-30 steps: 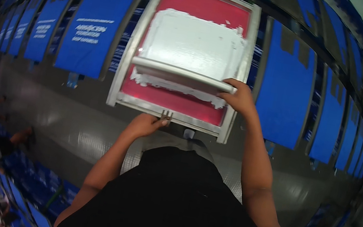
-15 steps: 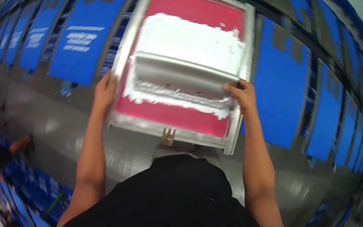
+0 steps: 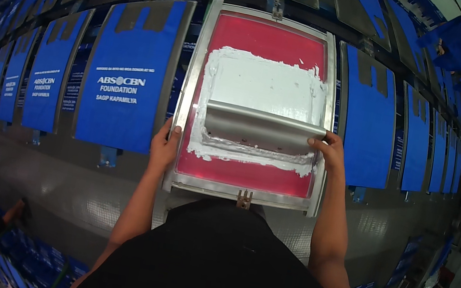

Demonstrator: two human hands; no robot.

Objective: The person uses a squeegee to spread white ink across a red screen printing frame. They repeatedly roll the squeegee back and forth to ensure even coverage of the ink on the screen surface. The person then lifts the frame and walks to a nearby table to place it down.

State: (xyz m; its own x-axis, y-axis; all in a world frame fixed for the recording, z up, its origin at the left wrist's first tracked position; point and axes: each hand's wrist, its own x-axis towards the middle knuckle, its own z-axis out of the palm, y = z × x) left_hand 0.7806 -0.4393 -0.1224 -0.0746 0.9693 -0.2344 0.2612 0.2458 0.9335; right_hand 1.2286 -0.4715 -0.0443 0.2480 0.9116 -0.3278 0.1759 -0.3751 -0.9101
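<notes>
In front of me lies a screen-printing frame with silver metal rails and a red mesh. Thick white ink covers the mesh's middle, with ragged ridges at its edges. Across the ink stands a wide metal squeegee, tilted, its lower edge in the ink. My right hand pinches the squeegee's right end between thumb and fingers. At the frame's left rail, my left hand is closed around the edge, its fingers partly hidden. Whatever lies under the mesh is out of sight.
Printed blue cloth pieces on dark boards, such as the near one, line the left. Plain blue pieces lie on boards to the right. A metal bracket sits at the frame's near edge. Another person's arm shows at lower left.
The frame, boards and hands all appear lower and farther right in the picture, which has turned from blurred to sharp. Both hands keep their holds, and the squeegee stays near the same spot on the mesh.
</notes>
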